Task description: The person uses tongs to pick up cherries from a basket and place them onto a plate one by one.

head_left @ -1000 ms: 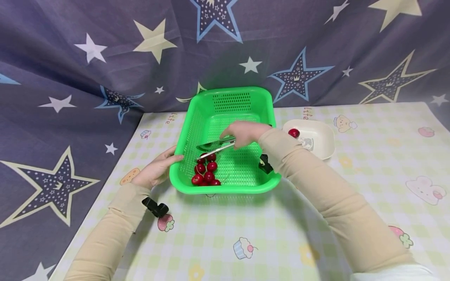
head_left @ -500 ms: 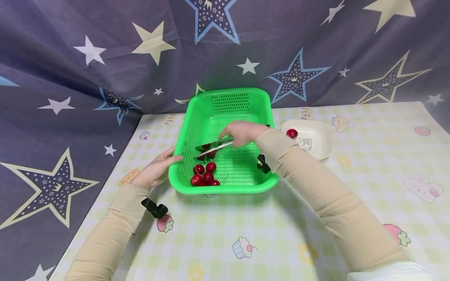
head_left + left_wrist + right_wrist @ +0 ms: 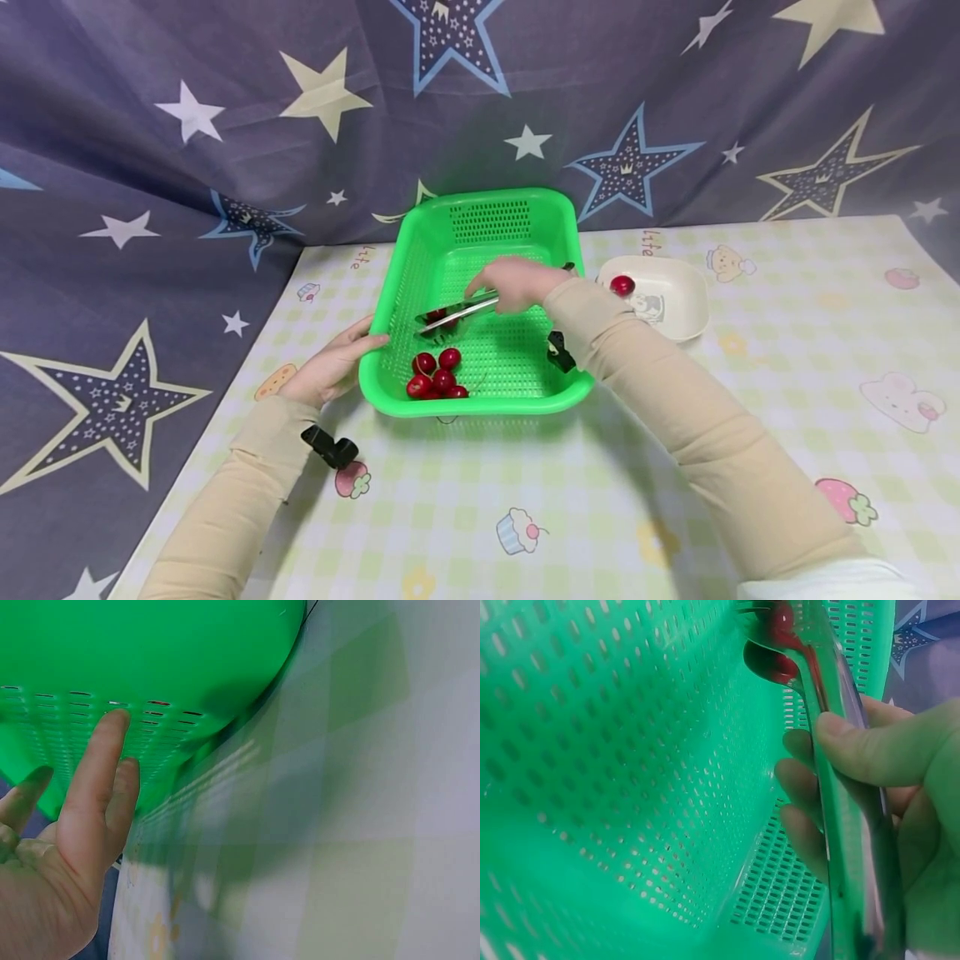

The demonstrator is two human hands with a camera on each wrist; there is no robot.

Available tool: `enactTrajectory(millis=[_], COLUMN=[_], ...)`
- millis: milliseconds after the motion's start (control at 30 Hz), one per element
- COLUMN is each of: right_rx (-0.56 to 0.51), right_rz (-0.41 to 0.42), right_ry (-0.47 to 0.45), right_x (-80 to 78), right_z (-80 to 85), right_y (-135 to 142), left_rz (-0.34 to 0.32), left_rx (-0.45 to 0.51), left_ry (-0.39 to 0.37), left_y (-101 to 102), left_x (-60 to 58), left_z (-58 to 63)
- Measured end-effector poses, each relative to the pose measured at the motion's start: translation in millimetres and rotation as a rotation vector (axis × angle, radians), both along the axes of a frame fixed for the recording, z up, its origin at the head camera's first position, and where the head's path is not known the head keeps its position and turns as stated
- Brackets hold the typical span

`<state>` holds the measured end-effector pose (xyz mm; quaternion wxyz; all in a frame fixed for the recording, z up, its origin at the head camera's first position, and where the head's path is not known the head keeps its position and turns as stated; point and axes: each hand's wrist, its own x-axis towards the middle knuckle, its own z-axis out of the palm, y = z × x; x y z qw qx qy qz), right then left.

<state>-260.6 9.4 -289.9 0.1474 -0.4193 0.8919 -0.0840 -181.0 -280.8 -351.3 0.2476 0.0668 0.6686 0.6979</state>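
My right hand (image 3: 517,283) grips metal tongs (image 3: 468,310) inside a green perforated basket (image 3: 480,406). Between the tongs' tips are dark red cherries (image 3: 784,669), partly hidden by the metal; how many cannot be told. In the right wrist view, the thumb lies along one arm of the tongs and the fingers wrap the other side. Several more cherries (image 3: 443,380) lie in the basket's near left corner. My left hand (image 3: 333,365) touches the basket's left side, its thumb at the rim. Seen from the left wrist, its fingers (image 3: 94,772) are extended against the outer wall.
A cream dish (image 3: 678,304) with one cherry (image 3: 622,286) in it stands right of the basket, partly behind the right sleeve. A checked cloth (image 3: 600,517) covers the table. Behind and to the left hangs a dark star-patterned curtain (image 3: 247,108).
The tongs have pinched together on cherries and drawn them slightly away from the pile in the corner. My left hand has stayed against the basket.
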Motion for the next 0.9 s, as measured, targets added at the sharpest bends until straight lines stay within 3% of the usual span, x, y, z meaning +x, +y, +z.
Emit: enactTrajectory(millis=[233, 433, 600, 900], right_rx=[-0.002, -0.019, -0.04, -0.068], right_rz=[-0.007, 0.001, 0.02, 0.018], right_ry=[0.014, -0.002, -0.006, 0.017], right_x=[-1.0, -1.5, -2.2, -3.5], right_z=[-0.9, 0.2, 3.1, 9.2], right_y=[1, 3, 4, 7], left_rz=[0.004, 0.014, 0.051, 0.056], left_rx=[0.021, 0.004, -0.001, 0.001], left_ry=[-0.037, -0.02, -0.055, -0.062], left_y=[-9, 0, 5, 4], left_x=[-10.1, -1.3, 5.0, 3.4], left_z=[-11.7, -1.4, 7.2, 6.8])
